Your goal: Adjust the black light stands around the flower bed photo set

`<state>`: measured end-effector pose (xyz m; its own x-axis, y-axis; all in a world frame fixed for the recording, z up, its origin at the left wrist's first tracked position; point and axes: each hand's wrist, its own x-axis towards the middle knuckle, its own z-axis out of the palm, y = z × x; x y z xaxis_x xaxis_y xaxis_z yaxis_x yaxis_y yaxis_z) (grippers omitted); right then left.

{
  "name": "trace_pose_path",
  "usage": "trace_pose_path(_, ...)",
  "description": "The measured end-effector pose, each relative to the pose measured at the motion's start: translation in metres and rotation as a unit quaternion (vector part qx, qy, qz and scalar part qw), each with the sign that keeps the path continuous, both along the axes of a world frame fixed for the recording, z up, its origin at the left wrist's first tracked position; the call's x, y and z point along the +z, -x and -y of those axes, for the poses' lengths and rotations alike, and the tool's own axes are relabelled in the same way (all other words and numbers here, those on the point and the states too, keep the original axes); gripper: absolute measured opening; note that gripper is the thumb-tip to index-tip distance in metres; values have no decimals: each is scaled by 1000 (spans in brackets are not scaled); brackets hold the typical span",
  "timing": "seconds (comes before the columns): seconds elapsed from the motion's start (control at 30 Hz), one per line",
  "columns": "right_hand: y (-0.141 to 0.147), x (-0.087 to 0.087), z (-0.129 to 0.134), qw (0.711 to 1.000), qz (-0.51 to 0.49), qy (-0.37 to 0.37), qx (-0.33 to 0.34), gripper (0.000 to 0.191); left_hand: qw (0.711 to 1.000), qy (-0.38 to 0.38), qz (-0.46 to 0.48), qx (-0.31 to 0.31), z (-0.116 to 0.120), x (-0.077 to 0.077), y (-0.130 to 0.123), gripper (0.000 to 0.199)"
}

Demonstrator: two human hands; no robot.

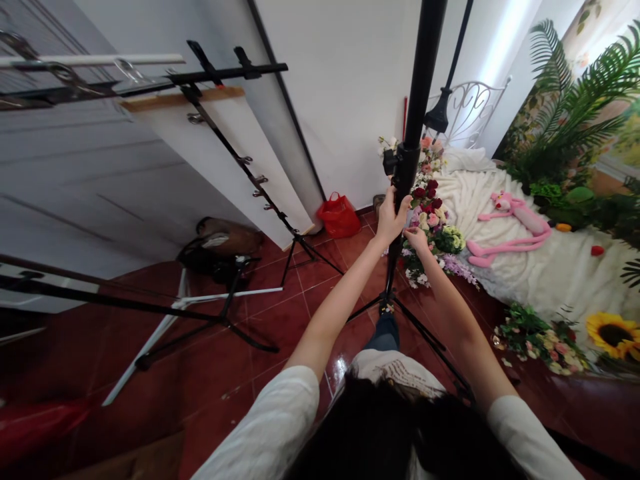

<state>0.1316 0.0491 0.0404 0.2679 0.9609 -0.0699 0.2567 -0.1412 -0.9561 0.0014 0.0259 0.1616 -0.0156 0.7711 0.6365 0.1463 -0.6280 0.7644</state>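
A tall black light stand (411, 127) rises in front of me, its tripod legs spread on the floor. My left hand (391, 219) is closed round its pole, just below a collar with a black knob (390, 162). Slightly lower and on the right side of the pole is my right hand (416, 239). Its fingers are pinched together close to the pole, and whatever they hold is hidden or too small to make out. A black plug-like piece on a cord (438, 112) hangs to the right of the pole.
Left, a black stand with clips (240, 160) stands by a white board (270, 193). A red bag (339, 217) sits by the wall. Right, flowers (430, 213) edge a white fur blanket (450, 193) bearing a pink plush toy (523, 223). Stand legs (200, 320) cross the floor.
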Motion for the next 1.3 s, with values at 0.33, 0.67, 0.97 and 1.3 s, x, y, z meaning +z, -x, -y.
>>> trace_pose_path(0.33, 7, -17, 35, 980, -183, -59, 51, 45, 980, 142, 128, -54, 6, -69, -17, 63)
trace_pose_path(0.67, 27, -34, 44, 975, -177, -129, 43, 69, 961, 205, 175, -56, 2, -94, -21, 71)
trace_pose_path(0.97, 48, -4, 39, 910, -362, -77, -188, 49, 969, 171, 168, -58, 3, -94, -21, 74)
trace_pose_path(1.3, 42, 14, 40, 918, -319, -27, -233, 41, 971, 174, 155, -58, 2, -96, -21, 72)
